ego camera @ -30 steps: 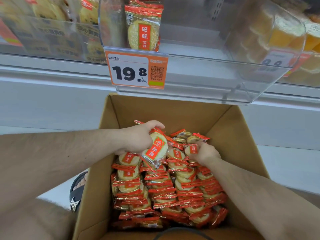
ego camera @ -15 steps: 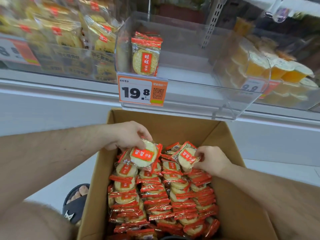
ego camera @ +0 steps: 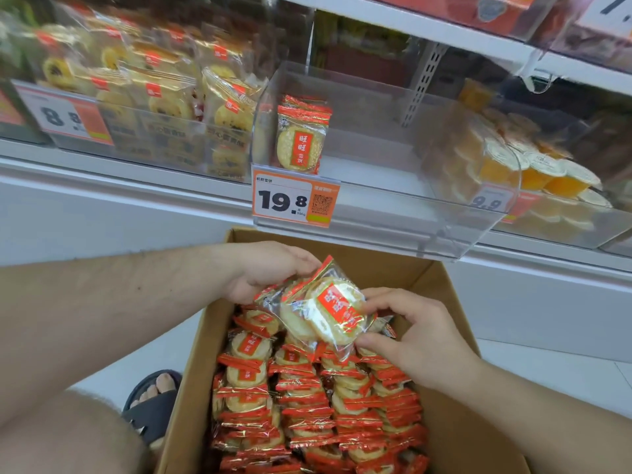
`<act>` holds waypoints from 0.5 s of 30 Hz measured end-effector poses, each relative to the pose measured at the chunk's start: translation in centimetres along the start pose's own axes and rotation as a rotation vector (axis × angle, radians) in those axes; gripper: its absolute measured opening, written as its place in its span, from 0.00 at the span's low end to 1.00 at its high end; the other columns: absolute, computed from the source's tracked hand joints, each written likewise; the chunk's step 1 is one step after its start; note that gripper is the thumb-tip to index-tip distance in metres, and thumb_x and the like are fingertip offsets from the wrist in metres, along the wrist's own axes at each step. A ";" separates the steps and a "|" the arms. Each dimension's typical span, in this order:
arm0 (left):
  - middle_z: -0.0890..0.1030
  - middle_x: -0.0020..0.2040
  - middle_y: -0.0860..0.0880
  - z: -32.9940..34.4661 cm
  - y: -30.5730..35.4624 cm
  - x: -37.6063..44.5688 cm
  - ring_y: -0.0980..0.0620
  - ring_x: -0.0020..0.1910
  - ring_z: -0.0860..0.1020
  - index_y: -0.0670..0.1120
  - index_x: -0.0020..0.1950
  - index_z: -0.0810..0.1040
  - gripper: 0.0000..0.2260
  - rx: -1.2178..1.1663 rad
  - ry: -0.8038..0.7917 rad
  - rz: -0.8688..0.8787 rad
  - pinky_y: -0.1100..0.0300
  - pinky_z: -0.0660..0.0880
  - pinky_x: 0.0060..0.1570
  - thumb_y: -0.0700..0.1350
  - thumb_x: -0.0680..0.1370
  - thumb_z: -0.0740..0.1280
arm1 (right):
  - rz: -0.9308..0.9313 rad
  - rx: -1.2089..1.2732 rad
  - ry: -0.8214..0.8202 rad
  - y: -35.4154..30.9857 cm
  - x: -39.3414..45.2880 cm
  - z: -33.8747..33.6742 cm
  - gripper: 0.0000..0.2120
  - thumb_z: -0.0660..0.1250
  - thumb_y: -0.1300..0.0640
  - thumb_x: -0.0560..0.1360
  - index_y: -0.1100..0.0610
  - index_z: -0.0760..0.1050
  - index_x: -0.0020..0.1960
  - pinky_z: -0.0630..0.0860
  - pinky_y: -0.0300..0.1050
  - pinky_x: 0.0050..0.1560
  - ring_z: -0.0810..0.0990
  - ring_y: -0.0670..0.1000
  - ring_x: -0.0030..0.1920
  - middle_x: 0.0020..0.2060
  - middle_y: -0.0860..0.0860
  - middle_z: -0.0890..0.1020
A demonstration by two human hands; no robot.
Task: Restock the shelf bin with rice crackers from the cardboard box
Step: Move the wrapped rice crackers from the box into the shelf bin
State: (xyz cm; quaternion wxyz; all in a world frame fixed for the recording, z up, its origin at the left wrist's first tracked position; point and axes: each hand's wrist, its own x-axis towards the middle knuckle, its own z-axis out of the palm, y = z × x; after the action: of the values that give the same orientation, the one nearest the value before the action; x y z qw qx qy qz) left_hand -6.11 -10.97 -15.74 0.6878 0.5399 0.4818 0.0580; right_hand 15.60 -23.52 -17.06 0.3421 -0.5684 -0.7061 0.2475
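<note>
An open cardboard box (ego camera: 455, 449) in front of me is packed with rows of red-and-clear rice cracker packs (ego camera: 307, 401). Above its far end I hold a small bunch of cracker packs (ego camera: 325, 311) between both hands. My left hand (ego camera: 265, 268) grips the bunch from the upper left, and my right hand (ego camera: 410, 331) pinches it from the right with thumb and fingers. The clear shelf bin (ego camera: 393, 230) sits above the box and holds a few upright packs (ego camera: 301, 135) at its left end. An orange 19.8 price tag (ego camera: 294, 201) hangs on its front.
A bin of yellow pastry packs (ego camera: 164, 97) stands left of the cracker bin, a bin of orange jelly cups (ego camera: 547, 172) right of it. Another shelf (ego camera: 478, 25) runs overhead. My sandalled foot (ego camera: 154, 401) rests on the white floor left of the box.
Both hands have lifted out of the box and come together, joining their packs into one bunch. My view has tilted up toward the shelf.
</note>
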 end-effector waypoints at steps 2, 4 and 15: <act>0.78 0.65 0.45 0.5 0.6 -0.3 0.47 0.63 0.76 0.46 0.62 0.78 0.19 -0.015 -0.018 -0.017 0.47 0.69 0.68 0.56 0.83 0.57 | -0.038 -0.007 -0.007 -0.2 0.0 0.2 0.21 0.83 0.57 0.61 0.39 0.80 0.47 0.74 0.35 0.60 0.80 0.39 0.57 0.53 0.36 0.82; 0.80 0.61 0.45 0.9 1.2 -0.9 0.47 0.60 0.77 0.43 0.63 0.76 0.26 -0.006 -0.092 -0.011 0.50 0.73 0.61 0.63 0.80 0.56 | -0.065 -0.023 -0.007 -0.2 0.2 0.3 0.18 0.82 0.53 0.61 0.42 0.82 0.47 0.73 0.32 0.59 0.79 0.38 0.57 0.52 0.33 0.82; 0.75 0.48 0.52 1.0 4.3 -3.9 0.58 0.37 0.77 0.54 0.73 0.63 0.37 0.412 0.041 0.262 0.68 0.73 0.32 0.37 0.70 0.76 | 0.229 0.220 -0.067 -3.2 4.4 -0.6 0.30 0.75 0.38 0.54 0.45 0.73 0.53 0.73 0.47 0.37 0.71 0.45 0.32 0.46 0.44 0.83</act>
State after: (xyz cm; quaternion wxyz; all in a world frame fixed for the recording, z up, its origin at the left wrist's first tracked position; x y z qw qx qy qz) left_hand -5.55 -12.19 -10.02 0.5399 0.7253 0.4231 0.0582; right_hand 13.55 -20.01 -13.42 0.3482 -0.5958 -0.6163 0.3794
